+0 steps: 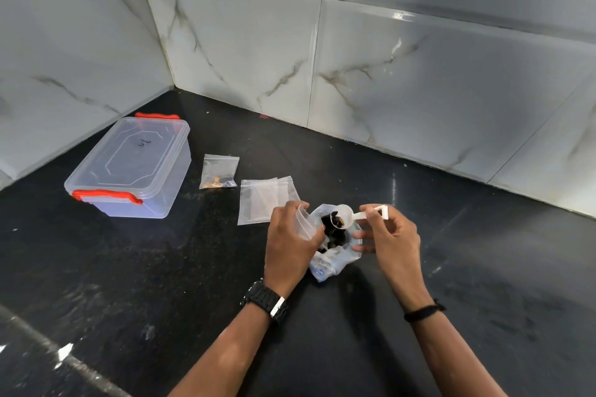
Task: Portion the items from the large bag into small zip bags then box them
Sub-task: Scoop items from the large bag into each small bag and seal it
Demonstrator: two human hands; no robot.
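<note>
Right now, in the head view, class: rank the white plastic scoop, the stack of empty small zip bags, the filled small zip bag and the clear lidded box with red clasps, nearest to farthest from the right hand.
1. White plastic scoop: pinched in the right hand.
2. Stack of empty small zip bags: left of both hands.
3. Filled small zip bag: farther left, behind the stack.
4. Clear lidded box with red clasps: far left.

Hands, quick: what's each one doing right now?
Left hand: fingers pinching a small zip bag.
Right hand: pinching the handle of the white scoop, above the large bag.
</note>
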